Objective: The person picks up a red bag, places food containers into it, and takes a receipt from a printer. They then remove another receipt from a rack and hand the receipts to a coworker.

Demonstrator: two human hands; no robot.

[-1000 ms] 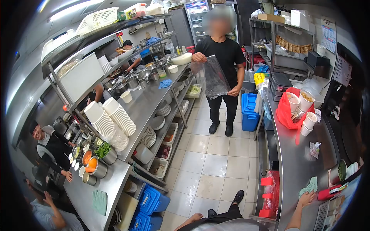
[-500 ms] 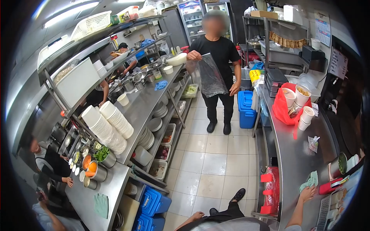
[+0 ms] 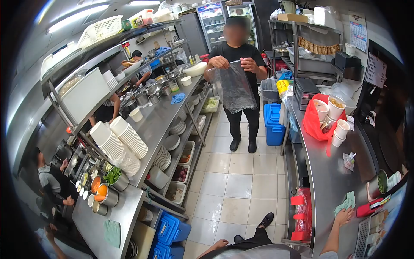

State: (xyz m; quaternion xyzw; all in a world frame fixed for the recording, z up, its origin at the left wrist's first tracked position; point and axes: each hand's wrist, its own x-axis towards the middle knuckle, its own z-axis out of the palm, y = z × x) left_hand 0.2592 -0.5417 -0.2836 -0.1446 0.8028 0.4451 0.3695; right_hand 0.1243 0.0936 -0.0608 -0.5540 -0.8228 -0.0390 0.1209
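My right hand (image 3: 343,216) lies on the steel counter at the lower right, its fingers resting over the near edge of a green cloth (image 3: 346,203). Low in the middle, my left hand (image 3: 221,243) is beside my dark-clothed leg; its fingers are too small to make out. A red bag (image 3: 315,125) with white food tubs (image 3: 336,108) stands farther up the right counter. Between it and the cloth is a small clear wrapped packet (image 3: 349,161).
A person in black (image 3: 236,47) stands in the aisle, holding a clear plastic bag (image 3: 235,90) with both hands. Stacked white cups (image 3: 114,140) and ingredient pots (image 3: 108,194) are on the left counter (image 3: 88,216). Blue bins (image 3: 274,125) stand by the right counter. Other people are at the left.
The person in black has brought a second hand up to the plastic bag. At the far left, another person has raised a hand. My hands have barely moved.
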